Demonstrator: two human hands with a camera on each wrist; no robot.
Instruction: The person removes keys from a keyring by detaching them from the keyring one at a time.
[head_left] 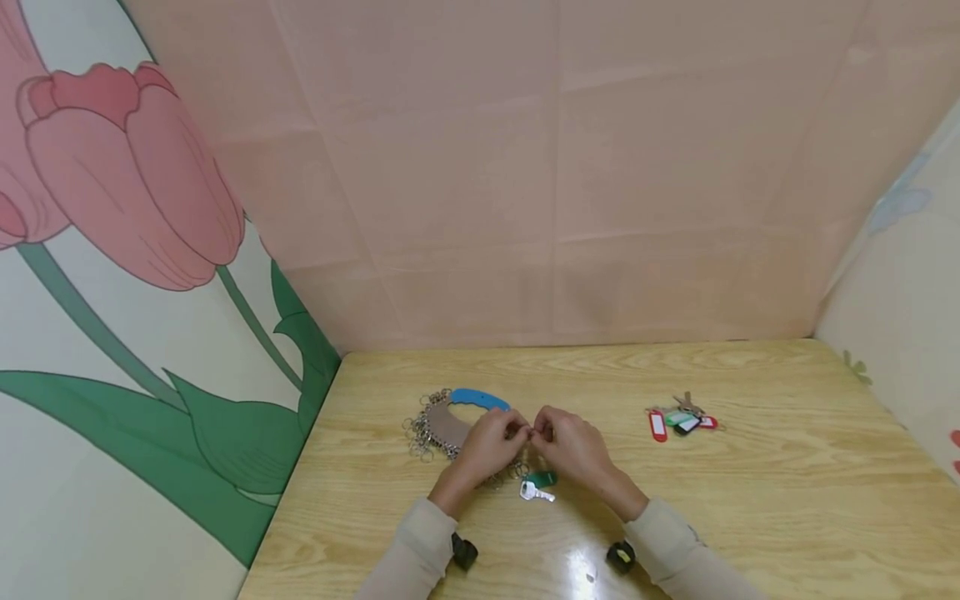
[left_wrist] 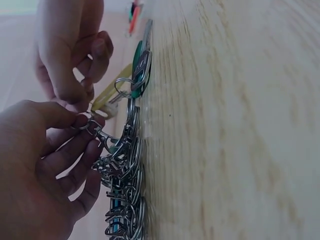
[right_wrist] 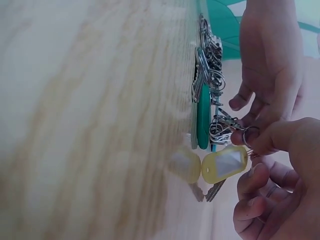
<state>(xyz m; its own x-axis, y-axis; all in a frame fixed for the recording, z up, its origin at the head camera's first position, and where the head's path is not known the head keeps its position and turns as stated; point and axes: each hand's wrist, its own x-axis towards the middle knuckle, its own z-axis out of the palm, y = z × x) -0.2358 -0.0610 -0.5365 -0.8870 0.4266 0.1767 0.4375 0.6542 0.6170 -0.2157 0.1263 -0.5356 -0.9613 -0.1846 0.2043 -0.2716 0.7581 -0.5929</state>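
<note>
In the head view my left hand (head_left: 487,443) and right hand (head_left: 576,443) meet fingertip to fingertip above the table. The left one pinches a metal split ring (right_wrist: 248,136) on a clip of the key holder, a grey-brown curved plate (head_left: 447,425) with a blue handle (head_left: 480,398). My right fingertips pinch the thin ring of a yellow key tag (right_wrist: 225,165) with a pale label; a key (right_wrist: 215,190) hangs beside it. Below the hands, a green key tag (head_left: 542,479) and a silver key (head_left: 536,492) lie at the holder's edge. Fingers partly hide the two rings.
To the right on the wooden table (head_left: 787,483) lies a cluster of keys (head_left: 687,405) with red tags (head_left: 657,426), a green one and a dark one. Many clips and rings (head_left: 422,432) fringe the holder. A pink sheet (head_left: 555,208) rises behind the table.
</note>
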